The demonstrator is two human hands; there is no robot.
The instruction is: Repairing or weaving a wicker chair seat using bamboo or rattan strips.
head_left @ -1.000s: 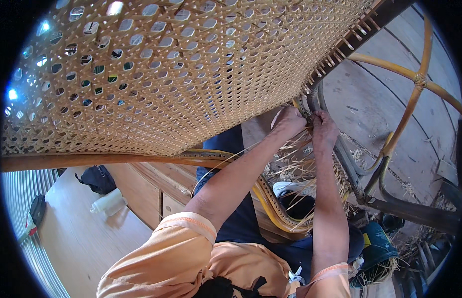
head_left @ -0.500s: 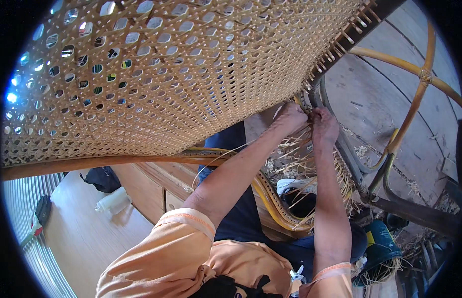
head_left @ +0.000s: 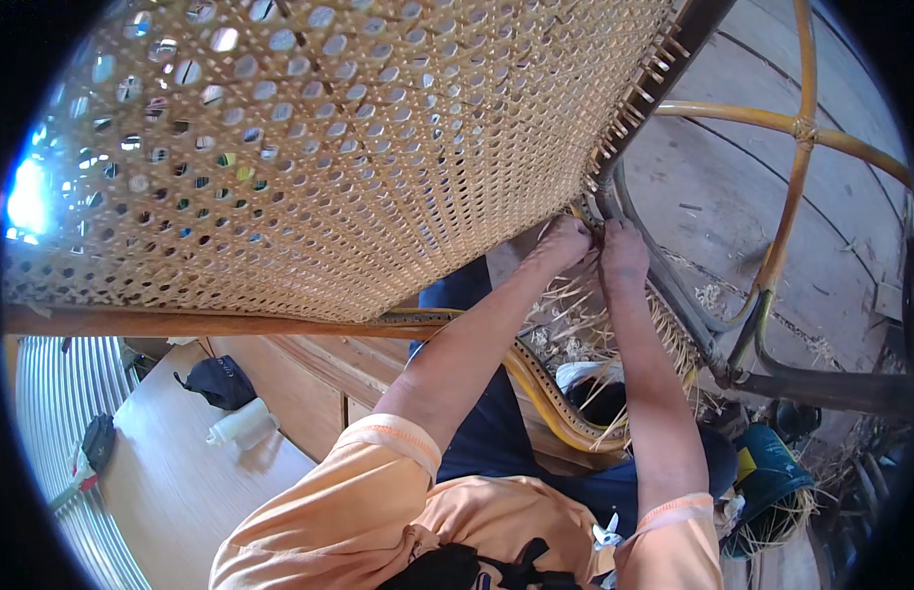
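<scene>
A large woven cane panel (head_left: 378,167) fills the upper left, bordered at right by a dark rail (head_left: 685,61) with a row of short pegs. At the panel's lower right corner my left hand (head_left: 567,240) is closed, its fingers turned toward the rail. Just right of it, almost touching, my right hand (head_left: 624,256) is closed as well, knuckles up. Whatever the fingers grip is hidden from view. Loose cane strands (head_left: 673,334) hang in a fringe below the hands. A curved yellow rattan frame piece (head_left: 540,391) with drilled holes passes beneath my left forearm.
Crossed rattan poles (head_left: 805,133) rise at right above the floor. A dark green bucket (head_left: 771,472) with fibres stands at lower right. On the pale tabletop (head_left: 172,482) at left are a black cloth item (head_left: 219,382) and a translucent white bottle-like object (head_left: 244,425).
The whole view has shifted, so the panel, rail and hands sit further left. Both hands stay closed at the same corner. A thin strand seen by my left forearm no longer shows.
</scene>
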